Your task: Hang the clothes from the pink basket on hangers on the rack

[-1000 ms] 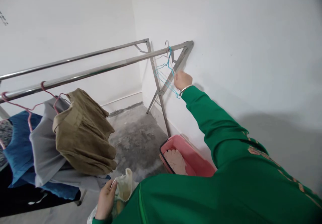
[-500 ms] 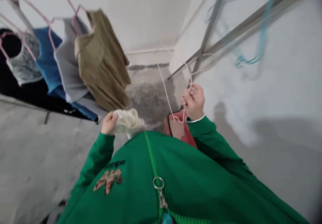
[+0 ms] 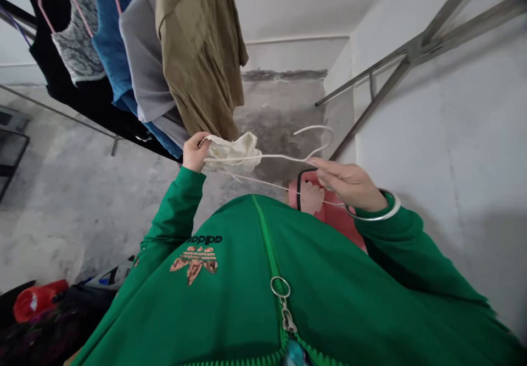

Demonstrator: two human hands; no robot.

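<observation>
hanger and pale garment held beside the olive shirt

near the olive shirt (image 3: 200, 48), the pale garment (image 3: 234, 152) was grasped in the fingers of the left hand (image 3: 195, 152). to its lower right, the white hanger (image 3: 284, 157) was gripped by the fingers of the right hand (image 3: 346, 182), its far end overlapping the garment. the pink basket (image 3: 337, 220) was seen below the shirt, to the right.

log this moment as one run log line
left hand: grips cream garment | right hand: grips pale wire hanger | hanger end: overlaps garment | nearby: olive top hanging | below: pink basket
</observation>
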